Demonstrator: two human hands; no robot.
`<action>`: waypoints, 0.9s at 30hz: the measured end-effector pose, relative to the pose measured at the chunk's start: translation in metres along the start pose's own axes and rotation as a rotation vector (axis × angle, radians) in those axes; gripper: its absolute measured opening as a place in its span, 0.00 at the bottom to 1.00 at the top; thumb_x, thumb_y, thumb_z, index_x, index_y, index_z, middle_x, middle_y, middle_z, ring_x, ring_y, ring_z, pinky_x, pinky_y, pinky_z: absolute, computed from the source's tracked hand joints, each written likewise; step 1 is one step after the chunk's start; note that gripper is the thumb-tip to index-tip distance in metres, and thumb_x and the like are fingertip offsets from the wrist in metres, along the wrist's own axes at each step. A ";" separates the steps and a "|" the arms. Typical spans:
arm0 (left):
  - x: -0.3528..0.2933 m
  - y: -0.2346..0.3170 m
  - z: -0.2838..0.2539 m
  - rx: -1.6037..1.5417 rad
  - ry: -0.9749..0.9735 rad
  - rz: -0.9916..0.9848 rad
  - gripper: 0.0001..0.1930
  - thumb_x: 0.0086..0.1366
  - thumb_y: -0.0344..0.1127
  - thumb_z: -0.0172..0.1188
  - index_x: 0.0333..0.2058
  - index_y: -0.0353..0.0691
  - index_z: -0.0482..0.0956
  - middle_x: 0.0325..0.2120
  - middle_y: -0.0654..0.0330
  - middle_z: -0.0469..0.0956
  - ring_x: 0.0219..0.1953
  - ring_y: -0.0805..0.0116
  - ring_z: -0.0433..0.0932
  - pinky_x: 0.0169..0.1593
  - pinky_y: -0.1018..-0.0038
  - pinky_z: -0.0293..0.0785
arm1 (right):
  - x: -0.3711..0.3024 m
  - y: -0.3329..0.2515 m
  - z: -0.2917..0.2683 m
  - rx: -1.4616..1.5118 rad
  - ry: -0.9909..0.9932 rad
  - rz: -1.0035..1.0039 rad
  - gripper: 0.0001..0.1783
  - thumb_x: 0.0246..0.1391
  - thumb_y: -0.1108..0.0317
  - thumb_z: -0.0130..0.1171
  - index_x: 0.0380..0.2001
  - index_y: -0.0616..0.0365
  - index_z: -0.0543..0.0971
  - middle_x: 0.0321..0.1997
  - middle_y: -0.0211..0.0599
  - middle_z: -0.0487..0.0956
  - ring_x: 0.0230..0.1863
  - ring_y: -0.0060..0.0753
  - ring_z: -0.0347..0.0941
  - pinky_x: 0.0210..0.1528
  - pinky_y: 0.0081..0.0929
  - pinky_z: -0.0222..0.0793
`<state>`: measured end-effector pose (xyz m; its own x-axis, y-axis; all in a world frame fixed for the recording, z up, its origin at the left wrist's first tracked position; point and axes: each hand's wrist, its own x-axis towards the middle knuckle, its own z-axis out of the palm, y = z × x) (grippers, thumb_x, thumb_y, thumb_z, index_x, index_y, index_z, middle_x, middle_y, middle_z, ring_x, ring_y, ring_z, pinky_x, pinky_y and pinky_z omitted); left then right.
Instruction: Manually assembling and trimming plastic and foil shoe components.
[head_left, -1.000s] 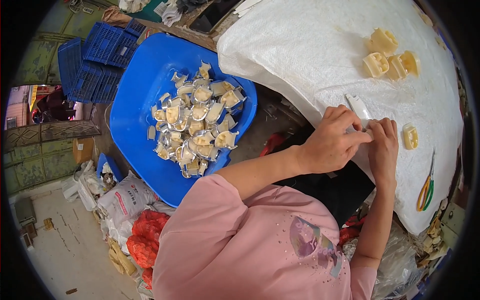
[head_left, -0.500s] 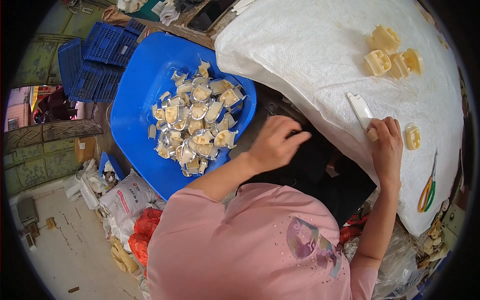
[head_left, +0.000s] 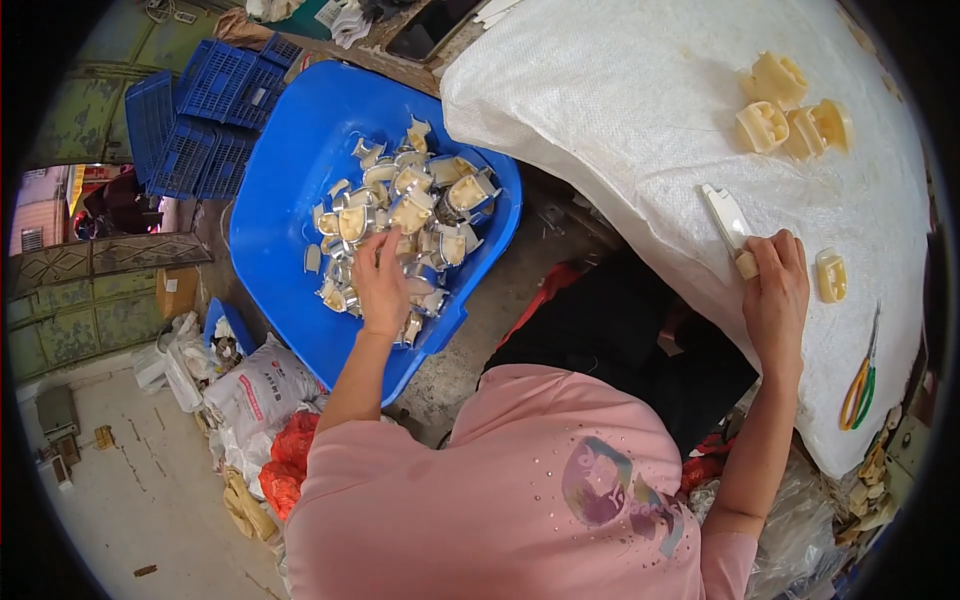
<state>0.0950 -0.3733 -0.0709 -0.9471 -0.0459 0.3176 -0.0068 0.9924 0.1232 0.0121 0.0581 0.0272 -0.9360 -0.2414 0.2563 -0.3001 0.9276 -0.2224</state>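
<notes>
In the blue tub (head_left: pixel 275 200) lies a heap of cream plastic pieces (head_left: pixel 352 222) with shiny silver rims. My left hand (head_left: pixel 383 290) reaches into this heap, its fingers stretched out and a little apart. Its fingertips touch a silver-rimmed piece (head_left: pixel 410 208); no firm grip shows. On the white-covered table, my right hand (head_left: pixel 778 275) is closed around the near end of a flat white tool (head_left: pixel 724 212), whose kind I cannot make out. A small beige block (head_left: pixel 746 264) shows at its fingers. Beside that hand lies one cream piece (head_left: pixel 830 276) without silver.
Several cream pieces (head_left: pixel 785 110) sit at the table's far side. Scissors (head_left: pixel 860 380) with orange and green handles lie near its right edge. Blue crates (head_left: pixel 215 110) are stacked beyond the tub. A white sack (head_left: pixel 262 390) and red bags (head_left: pixel 290 460) sit on the floor at left.
My left hand has moved left, from beside the tub's rim into the heap of pieces. The right hand keeps its hold on the white tool at the same place.
</notes>
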 end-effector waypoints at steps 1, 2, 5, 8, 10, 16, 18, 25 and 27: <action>0.001 -0.004 -0.003 -0.008 -0.008 0.016 0.23 0.52 0.21 0.53 0.48 0.47 0.75 0.45 0.55 0.68 0.49 0.54 0.66 0.52 0.61 0.62 | 0.000 0.000 0.000 0.014 0.000 0.005 0.13 0.34 0.84 0.50 0.29 0.63 0.74 0.30 0.42 0.68 0.36 0.47 0.66 0.39 0.40 0.64; 0.001 -0.006 -0.003 -0.018 -0.017 0.033 0.22 0.53 0.20 0.53 0.46 0.47 0.75 0.45 0.56 0.68 0.49 0.54 0.66 0.52 0.62 0.62 | 0.000 0.001 -0.001 0.027 0.001 0.012 0.13 0.35 0.84 0.49 0.29 0.63 0.74 0.30 0.42 0.69 0.36 0.46 0.66 0.39 0.40 0.64; 0.006 0.002 0.003 -0.140 0.058 -0.025 0.21 0.51 0.19 0.55 0.44 0.45 0.77 0.42 0.55 0.69 0.47 0.56 0.68 0.51 0.64 0.63 | -0.002 0.006 -0.003 0.039 -0.009 0.013 0.13 0.36 0.83 0.49 0.29 0.63 0.75 0.29 0.42 0.69 0.35 0.47 0.66 0.38 0.39 0.64; 0.022 0.021 0.003 -0.209 0.183 -0.020 0.20 0.50 0.17 0.55 0.42 0.43 0.79 0.40 0.54 0.71 0.44 0.57 0.70 0.48 0.65 0.65 | -0.007 0.011 0.002 0.116 0.029 0.041 0.13 0.37 0.82 0.50 0.30 0.62 0.76 0.28 0.42 0.69 0.35 0.47 0.66 0.38 0.39 0.64; 0.040 0.044 -0.007 -0.292 0.237 0.022 0.18 0.52 0.15 0.54 0.40 0.41 0.80 0.38 0.54 0.71 0.40 0.57 0.71 0.42 0.69 0.69 | -0.007 0.014 0.010 0.198 0.117 0.042 0.16 0.38 0.81 0.53 0.35 0.62 0.76 0.32 0.43 0.71 0.39 0.48 0.68 0.40 0.38 0.66; 0.081 0.139 -0.019 -0.693 0.131 0.252 0.14 0.55 0.16 0.53 0.38 0.35 0.80 0.37 0.54 0.72 0.37 0.63 0.72 0.40 0.75 0.68 | -0.006 0.004 0.009 0.236 0.107 0.097 0.19 0.41 0.80 0.55 0.41 0.63 0.75 0.40 0.44 0.71 0.43 0.46 0.67 0.44 0.36 0.66; 0.094 0.174 -0.020 -0.749 0.100 0.362 0.14 0.54 0.16 0.53 0.37 0.35 0.80 0.36 0.54 0.73 0.36 0.63 0.72 0.39 0.75 0.68 | -0.007 0.004 0.005 0.239 -0.010 0.125 0.18 0.41 0.81 0.55 0.41 0.62 0.75 0.42 0.43 0.70 0.45 0.46 0.66 0.45 0.35 0.66; 0.110 0.253 -0.004 -1.037 -0.016 0.610 0.16 0.51 0.15 0.54 0.38 0.35 0.79 0.37 0.54 0.74 0.37 0.61 0.73 0.40 0.72 0.70 | -0.023 0.016 0.013 0.322 0.144 0.092 0.18 0.40 0.81 0.54 0.40 0.62 0.75 0.43 0.44 0.70 0.45 0.45 0.66 0.46 0.35 0.67; 0.114 0.277 -0.007 -1.018 -0.018 0.668 0.16 0.50 0.16 0.55 0.38 0.36 0.78 0.37 0.54 0.74 0.38 0.60 0.73 0.42 0.70 0.70 | -0.027 0.021 0.012 0.570 0.234 0.198 0.17 0.43 0.80 0.53 0.41 0.61 0.74 0.43 0.42 0.72 0.42 0.42 0.67 0.46 0.32 0.66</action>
<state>-0.0122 -0.1040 0.0061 -0.6725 0.4491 0.5883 0.7307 0.2764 0.6242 0.0289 0.0810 0.0039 -0.9380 0.0470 0.3434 -0.2370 0.6358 -0.7345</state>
